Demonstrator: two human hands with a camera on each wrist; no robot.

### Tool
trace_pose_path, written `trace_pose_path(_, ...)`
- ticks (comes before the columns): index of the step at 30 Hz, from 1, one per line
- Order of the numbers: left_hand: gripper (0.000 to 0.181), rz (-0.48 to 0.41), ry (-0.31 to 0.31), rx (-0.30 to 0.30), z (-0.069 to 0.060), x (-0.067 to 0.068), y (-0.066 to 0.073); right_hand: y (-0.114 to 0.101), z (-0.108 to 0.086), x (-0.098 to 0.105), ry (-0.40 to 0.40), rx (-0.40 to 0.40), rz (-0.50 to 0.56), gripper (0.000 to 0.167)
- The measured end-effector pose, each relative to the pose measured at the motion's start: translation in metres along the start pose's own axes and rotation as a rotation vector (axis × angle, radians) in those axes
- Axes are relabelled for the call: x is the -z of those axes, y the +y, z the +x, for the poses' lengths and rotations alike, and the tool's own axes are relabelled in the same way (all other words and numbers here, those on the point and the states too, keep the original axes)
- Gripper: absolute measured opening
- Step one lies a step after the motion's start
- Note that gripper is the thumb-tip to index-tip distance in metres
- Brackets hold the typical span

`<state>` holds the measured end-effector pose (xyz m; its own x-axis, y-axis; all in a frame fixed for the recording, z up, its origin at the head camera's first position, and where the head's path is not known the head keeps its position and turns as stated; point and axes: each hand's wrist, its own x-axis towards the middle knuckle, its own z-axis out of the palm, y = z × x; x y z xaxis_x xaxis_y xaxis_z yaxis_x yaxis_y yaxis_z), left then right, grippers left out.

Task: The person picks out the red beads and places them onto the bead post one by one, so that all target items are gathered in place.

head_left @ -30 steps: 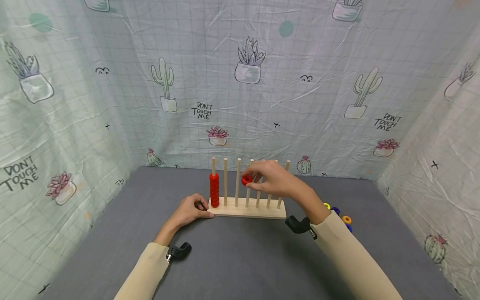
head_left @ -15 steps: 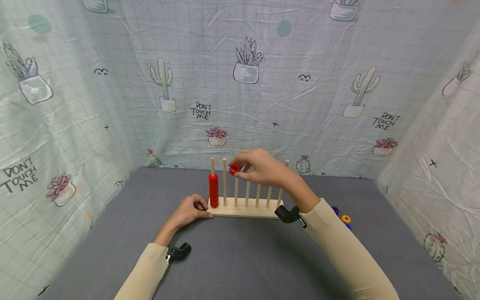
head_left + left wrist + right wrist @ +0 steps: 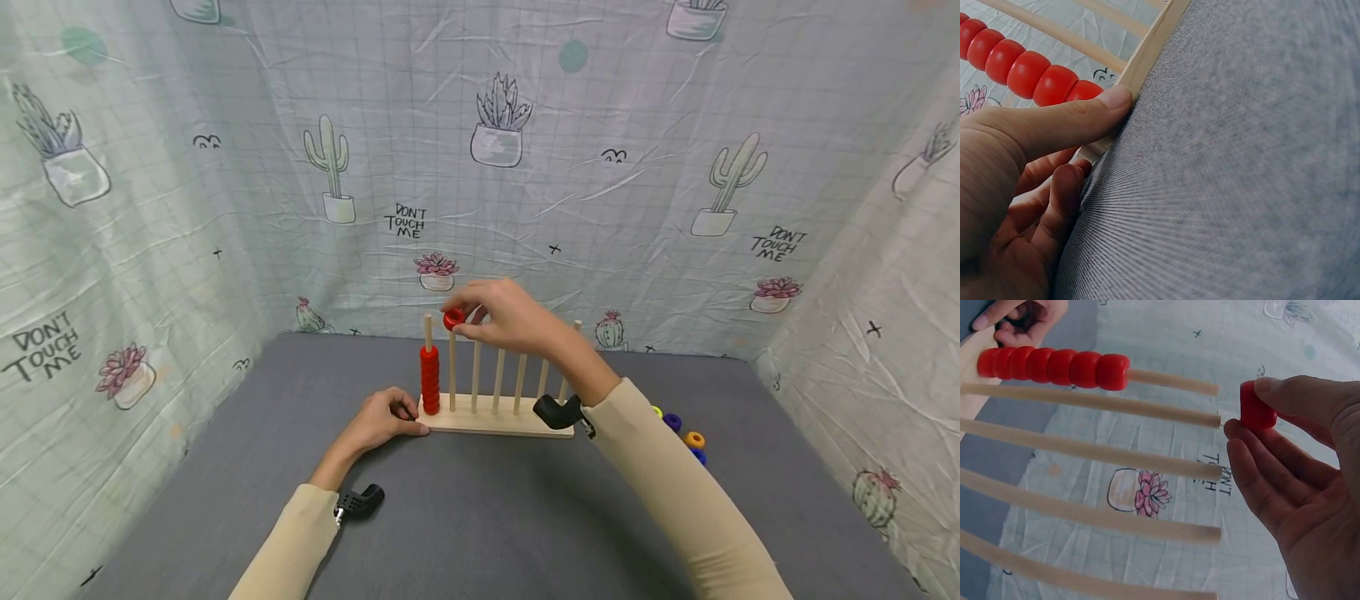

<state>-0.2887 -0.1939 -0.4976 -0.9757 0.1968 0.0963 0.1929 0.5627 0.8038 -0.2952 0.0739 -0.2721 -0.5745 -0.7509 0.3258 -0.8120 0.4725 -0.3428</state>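
Observation:
A wooden peg rack (image 3: 495, 418) stands on the grey table, with a row of upright pegs. Its leftmost peg bears a stack of red beads (image 3: 430, 379), and the peg's tip sticks out above them. At the rack's left end my left hand (image 3: 382, 421) grips the base, its thumb (image 3: 1079, 122) on the front edge and its fingers curled by the end. Between thumb and fingers my right hand (image 3: 506, 317) pinches one red bead (image 3: 1258, 405). In the right wrist view this bead is just beyond the peg tips, close to the second peg (image 3: 1147, 409) but apart from it.
Several loose beads lie right of the rack, partly behind the right sleeve: a purple bead (image 3: 672, 422), an orange bead (image 3: 695, 440), a blue bead (image 3: 698, 456) and a bit of yellow. A patterned cloth (image 3: 555, 200) hangs behind the table and at both sides.
My right hand has moved left and up with the red bead, from near the middle pegs to the second peg's top. My left hand has stayed at the rack's end.

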Motion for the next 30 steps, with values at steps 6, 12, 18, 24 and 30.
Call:
trace_pose_path(6, 0.033, 0.000, -0.001, 0.003, 0.000, 0.000, -0.003, -0.001, 0.012, -0.001, 0.004, 0.001, 0.008, 0.028)
trace_pose_path(12, 0.033, -0.011, -0.001, -0.011, -0.001, 0.001, -0.001, -0.004, 0.025, -0.002, -0.013, -0.013, -0.005, 0.034)
trace_pose_path(18, 0.031, -0.013, -0.012, -0.018, 0.000, 0.000, 0.000, -0.005, 0.032, -0.004, -0.037, -0.057, 0.017, 0.033)
trace_pose_path(24, 0.032, -0.004, -0.010, -0.011, 0.001, -0.001, -0.001, -0.001, 0.036, -0.010, -0.044, -0.066, 0.021, 0.027)
trace_pose_path(30, 0.033, 0.009, -0.008, -0.009, 0.001, 0.000, -0.002, -0.001, 0.038, -0.012, -0.041, -0.072, 0.010, 0.028)
